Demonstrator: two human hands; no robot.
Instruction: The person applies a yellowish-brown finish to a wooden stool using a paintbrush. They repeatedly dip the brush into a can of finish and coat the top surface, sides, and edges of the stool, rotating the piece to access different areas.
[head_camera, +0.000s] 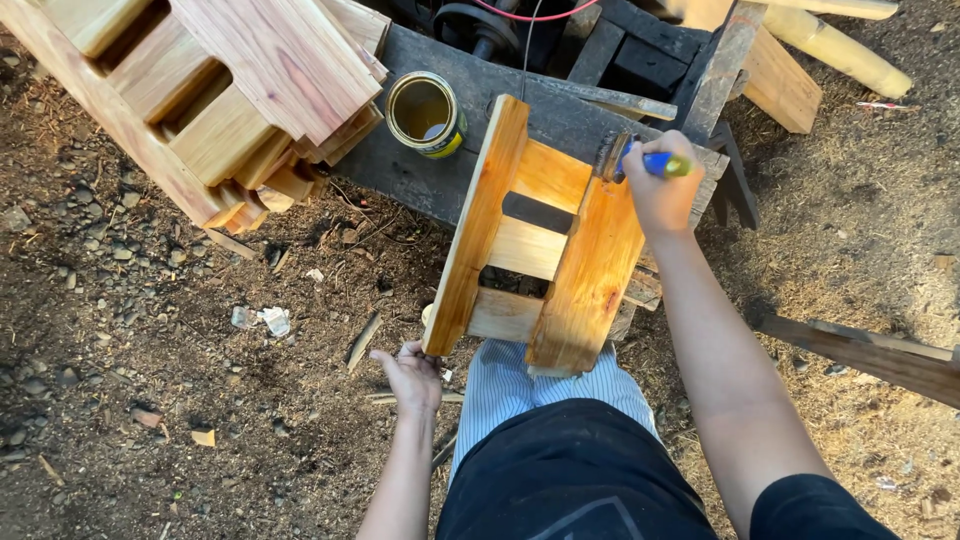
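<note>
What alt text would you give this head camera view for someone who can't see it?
Right hand brushes a wooden frame with a blue-handled brush while the left hand grips its lower corner. An open can sits on a dark plank beside it.

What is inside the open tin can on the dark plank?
The tin can shows a yellowish inner wall and a little pale liquid pooled at the bottom. How deep it is cannot be judged. The dark plank under the can is hidden.

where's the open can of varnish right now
In the head view, the open can stands upper middle on the dark plank, just left of the wooden frame and right of the stacked boards.
</note>
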